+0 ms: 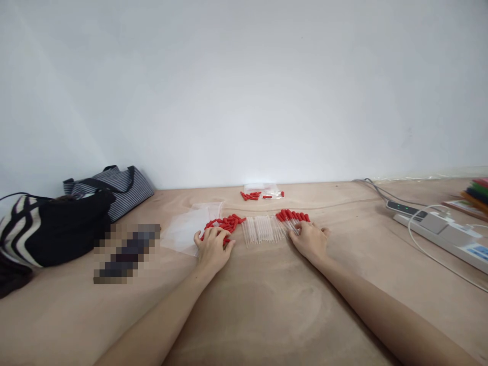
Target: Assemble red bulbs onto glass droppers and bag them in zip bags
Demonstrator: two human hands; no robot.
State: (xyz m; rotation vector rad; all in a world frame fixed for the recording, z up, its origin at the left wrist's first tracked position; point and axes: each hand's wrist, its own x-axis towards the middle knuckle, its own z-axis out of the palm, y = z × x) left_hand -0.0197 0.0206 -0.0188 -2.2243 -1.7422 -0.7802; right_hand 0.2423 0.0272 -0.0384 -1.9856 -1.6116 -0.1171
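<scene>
My left hand (pixel 214 247) rests over the near side of a pile of loose red rubber bulbs (pixel 231 221), its fingers bent and spread and its thumb apart. A row of clear glass dropper tubes (pixel 263 229) lies side by side between my hands. At the right end of that row are several glass droppers (pixel 292 216) capped with red bulbs. My right hand (pixel 310 240) is closed at the glass end of one of these, its fingertips partly hidden.
Clear plastic bags (pixel 186 229) lie left of the bulbs. More red bulbs (pixel 250 195) and a small bag (pixel 261 187) sit by the wall. Bags (pixel 72 229) and a blurred dark object (pixel 127 254) are at left; a power strip (pixel 446 239) with cables is at right.
</scene>
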